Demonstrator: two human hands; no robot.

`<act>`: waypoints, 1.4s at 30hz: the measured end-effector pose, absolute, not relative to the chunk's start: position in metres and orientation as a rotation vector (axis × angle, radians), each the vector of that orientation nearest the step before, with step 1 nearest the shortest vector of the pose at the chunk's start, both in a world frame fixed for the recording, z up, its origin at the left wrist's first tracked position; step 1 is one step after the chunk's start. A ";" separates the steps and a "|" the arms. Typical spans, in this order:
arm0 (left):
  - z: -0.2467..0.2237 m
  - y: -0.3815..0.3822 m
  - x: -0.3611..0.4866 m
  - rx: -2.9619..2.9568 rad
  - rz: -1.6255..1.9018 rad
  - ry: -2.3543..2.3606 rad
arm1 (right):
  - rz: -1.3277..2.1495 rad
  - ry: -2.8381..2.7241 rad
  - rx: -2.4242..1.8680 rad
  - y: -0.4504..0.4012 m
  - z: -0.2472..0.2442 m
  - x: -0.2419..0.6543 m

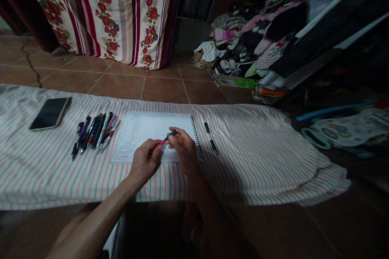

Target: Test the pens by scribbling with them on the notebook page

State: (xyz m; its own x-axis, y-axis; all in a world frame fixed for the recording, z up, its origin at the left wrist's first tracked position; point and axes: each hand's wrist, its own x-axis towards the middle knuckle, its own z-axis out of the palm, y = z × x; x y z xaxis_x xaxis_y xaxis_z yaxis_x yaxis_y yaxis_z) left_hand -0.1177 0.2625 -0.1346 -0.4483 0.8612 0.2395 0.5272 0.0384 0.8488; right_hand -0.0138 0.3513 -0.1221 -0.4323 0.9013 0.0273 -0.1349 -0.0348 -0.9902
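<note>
Above the lower half of a spiral notebook (152,123), a black and pink pen (162,142) is held between my two hands. My left hand (146,156) is closed round the pen's lower left end. At the other end, the fingers of my right hand (184,147) pinch its dark tip. Whether the pen is in one piece is too small to tell. To the right of the notebook's spiral lies a black and white pen (210,138). Several assorted pens (96,131) lie side by side left of the notebook.
A phone (50,113) lies face up at the left on the striped cloth (258,149) covering the table. Beyond the table are a tiled floor (164,89), a floral curtain (118,16) and a heap of clothes (243,40). A patterned item (349,129) stands at the right.
</note>
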 end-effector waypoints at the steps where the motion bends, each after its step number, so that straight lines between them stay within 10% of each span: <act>1: -0.135 0.262 -0.118 1.409 1.371 1.988 | 1.578 -1.422 -0.868 0.351 -0.122 -0.014; 42: -0.135 0.260 -0.121 1.753 1.367 2.052 | 1.461 -1.553 -0.971 0.350 -0.129 -0.013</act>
State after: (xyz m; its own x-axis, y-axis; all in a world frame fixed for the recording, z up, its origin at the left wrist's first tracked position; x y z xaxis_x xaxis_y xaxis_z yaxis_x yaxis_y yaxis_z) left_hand -0.1211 0.2598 -0.1346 -0.3241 0.8358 0.4432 0.7309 -0.0763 0.6782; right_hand -0.0128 0.3496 -0.1285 -0.4061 0.9131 0.0358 0.0199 0.0480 -0.9987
